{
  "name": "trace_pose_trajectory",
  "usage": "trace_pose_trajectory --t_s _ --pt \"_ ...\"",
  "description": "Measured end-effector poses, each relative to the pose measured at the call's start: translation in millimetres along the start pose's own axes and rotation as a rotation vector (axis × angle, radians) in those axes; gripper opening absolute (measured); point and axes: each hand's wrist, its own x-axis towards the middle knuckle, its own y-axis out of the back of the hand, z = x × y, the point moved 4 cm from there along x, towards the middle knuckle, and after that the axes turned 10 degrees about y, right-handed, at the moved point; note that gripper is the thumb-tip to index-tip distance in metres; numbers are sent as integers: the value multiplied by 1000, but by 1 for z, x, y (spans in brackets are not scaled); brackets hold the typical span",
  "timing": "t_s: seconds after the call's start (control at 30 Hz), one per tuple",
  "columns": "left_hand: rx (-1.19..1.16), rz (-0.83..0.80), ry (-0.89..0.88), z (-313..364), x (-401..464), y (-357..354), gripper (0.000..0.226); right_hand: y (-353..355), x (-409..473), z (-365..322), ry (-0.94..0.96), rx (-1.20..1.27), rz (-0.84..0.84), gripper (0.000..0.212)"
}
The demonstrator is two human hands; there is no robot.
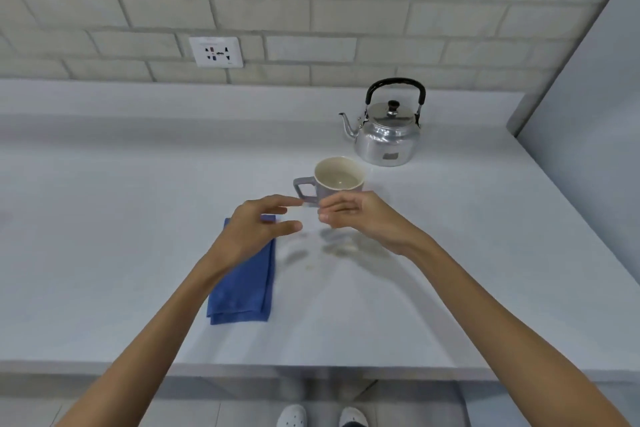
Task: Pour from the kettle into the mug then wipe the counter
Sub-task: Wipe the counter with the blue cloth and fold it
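Note:
A shiny metal kettle (386, 135) with a black handle stands upright at the back right of the pale counter (121, 218), spout pointing left. In front of it sits a grey mug (334, 182) with a cream inside, handle to the left, liquid visible in it. A folded blue cloth (246, 288) lies on the counter to the left. My left hand (258, 227) hovers above the cloth's far end, fingers apart, holding nothing. My right hand (360, 220) is just in front of the mug, fingers loosely curled and empty. A small wet patch (332, 250) shows between the hands.
A brick wall with a white socket plate (216, 52) rises behind the counter. A grey side panel (588, 97) closes off the right end. The counter's front edge (311, 369) runs across the bottom, with white shoes (322, 416) on the floor below.

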Motion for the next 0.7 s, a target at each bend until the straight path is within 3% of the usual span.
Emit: trace_pose_trajectory --t_s 0.13,0.27,0.5,0.7 --pt "72 122 141 -44 -19 8 26 -42 14 16 -43 -29 -16 34" --pt "246 245 332 -79 -34 19 40 -78 40 27 -75 -217 11 39" --pt "206 200 550 -109 -49 22 76 -114 83 39 -88 -457 13 49" --pt "53 113 642 -116 -41 24 30 -120 96 47 -120 -478 63 19"
